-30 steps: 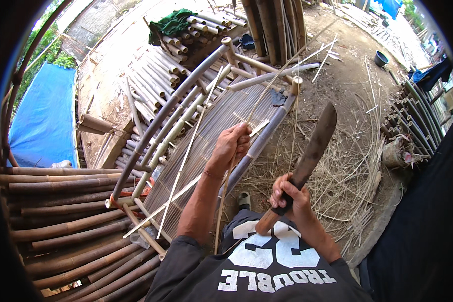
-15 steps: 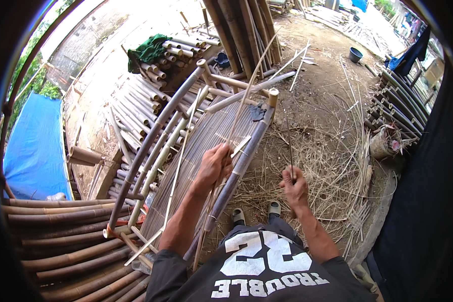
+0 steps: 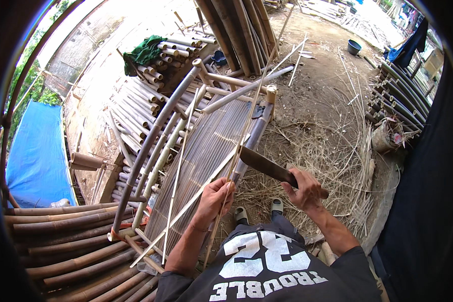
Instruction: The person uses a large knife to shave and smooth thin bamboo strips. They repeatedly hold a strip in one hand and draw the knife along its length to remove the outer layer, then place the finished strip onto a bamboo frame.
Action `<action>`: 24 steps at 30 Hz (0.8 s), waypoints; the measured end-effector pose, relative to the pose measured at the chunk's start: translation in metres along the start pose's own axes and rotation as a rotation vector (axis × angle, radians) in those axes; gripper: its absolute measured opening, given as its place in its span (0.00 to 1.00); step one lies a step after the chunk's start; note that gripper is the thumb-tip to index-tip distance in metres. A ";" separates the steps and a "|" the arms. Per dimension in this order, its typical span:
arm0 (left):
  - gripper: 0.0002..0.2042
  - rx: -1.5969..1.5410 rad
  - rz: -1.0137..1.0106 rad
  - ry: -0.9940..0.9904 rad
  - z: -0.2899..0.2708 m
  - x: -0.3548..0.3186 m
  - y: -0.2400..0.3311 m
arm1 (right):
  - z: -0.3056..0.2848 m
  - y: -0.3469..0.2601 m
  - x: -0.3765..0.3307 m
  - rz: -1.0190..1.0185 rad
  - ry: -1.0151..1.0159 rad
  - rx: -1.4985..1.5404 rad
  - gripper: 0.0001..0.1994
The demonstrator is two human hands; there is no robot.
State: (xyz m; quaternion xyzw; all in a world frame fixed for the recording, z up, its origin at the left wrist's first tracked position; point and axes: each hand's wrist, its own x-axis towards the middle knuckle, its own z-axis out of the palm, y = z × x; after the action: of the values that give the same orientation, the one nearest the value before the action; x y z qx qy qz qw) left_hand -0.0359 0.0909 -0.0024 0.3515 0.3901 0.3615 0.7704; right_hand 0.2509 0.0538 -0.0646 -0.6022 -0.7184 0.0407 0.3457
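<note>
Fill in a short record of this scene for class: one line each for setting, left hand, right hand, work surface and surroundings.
Setting: outdoor dirt yard
Left hand: grips a thin bamboo strip running up and away
Right hand: holds a machete, blade against the strip
Work surface: slatted bamboo frame
Surroundings: stacked bamboo poles, blue tarp, dry shavings on the ground

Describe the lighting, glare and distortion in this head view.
Head view: soft daylight with only faint shadows; the pale ground at top left is blown out; fisheye bends the long grey bamboo pole; dark vignette rings the frame; the broad dark machete blade stays sharp.
</note>
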 end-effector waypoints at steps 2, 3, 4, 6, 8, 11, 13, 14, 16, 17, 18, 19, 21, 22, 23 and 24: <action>0.11 0.028 0.015 0.023 -0.002 -0.002 -0.002 | 0.000 0.001 -0.004 0.005 -0.024 -0.006 0.22; 0.11 0.044 0.014 0.041 -0.003 -0.002 -0.003 | -0.001 0.001 -0.005 -0.003 -0.019 -0.009 0.22; 0.11 0.061 0.013 0.058 -0.004 -0.002 -0.004 | -0.002 0.000 -0.006 -0.011 -0.013 -0.012 0.22; 0.12 0.124 -0.007 0.081 -0.002 -0.002 -0.006 | -0.004 0.000 -0.006 -0.027 -0.012 -0.017 0.22; 0.12 0.216 -0.045 0.093 0.005 -0.006 -0.008 | -0.002 -0.003 0.001 -0.040 -0.020 -0.021 0.22; 0.15 0.349 -0.077 0.028 0.013 -0.012 -0.021 | -0.005 0.001 0.020 -0.086 0.000 -0.054 0.23; 0.16 0.385 -0.127 -0.012 0.012 -0.023 -0.032 | -0.010 0.016 0.037 -0.130 0.023 -0.113 0.24; 0.17 0.377 -0.164 -0.030 0.007 -0.033 -0.037 | -0.012 0.033 0.046 -0.194 0.050 -0.160 0.24; 0.18 0.454 -0.147 -0.084 -0.014 -0.054 -0.052 | -0.022 0.073 0.072 -0.190 0.132 -0.300 0.25; 0.19 0.462 -0.198 -0.097 -0.030 -0.069 -0.057 | -0.038 0.094 0.087 -0.088 0.104 -0.327 0.26; 0.20 0.470 -0.247 -0.110 -0.047 -0.083 -0.061 | -0.057 0.118 0.098 -0.096 0.124 -0.400 0.27; 0.19 0.430 -0.268 -0.118 -0.062 -0.097 -0.064 | -0.073 0.135 0.107 -0.149 0.189 -0.471 0.28; 0.18 0.302 -0.386 -0.158 -0.101 -0.125 -0.072 | -0.117 0.175 0.115 0.154 0.082 -0.425 0.30; 0.18 0.220 -0.497 -0.189 -0.123 -0.138 -0.075 | -0.143 0.199 0.115 0.171 0.162 -0.503 0.31; 0.19 0.235 -0.600 -0.153 -0.130 -0.151 -0.069 | -0.168 0.218 0.113 0.415 0.101 -0.550 0.34; 0.20 0.248 -0.695 -0.099 -0.138 -0.170 -0.065 | -0.186 0.238 0.115 0.433 0.211 -0.562 0.36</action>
State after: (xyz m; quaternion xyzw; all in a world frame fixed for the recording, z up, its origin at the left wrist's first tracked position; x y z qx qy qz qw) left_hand -0.2097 -0.0465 -0.0590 0.3058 0.4891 0.0111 0.8168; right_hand 0.5474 0.1546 0.0150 -0.8127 -0.5178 -0.1483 0.2224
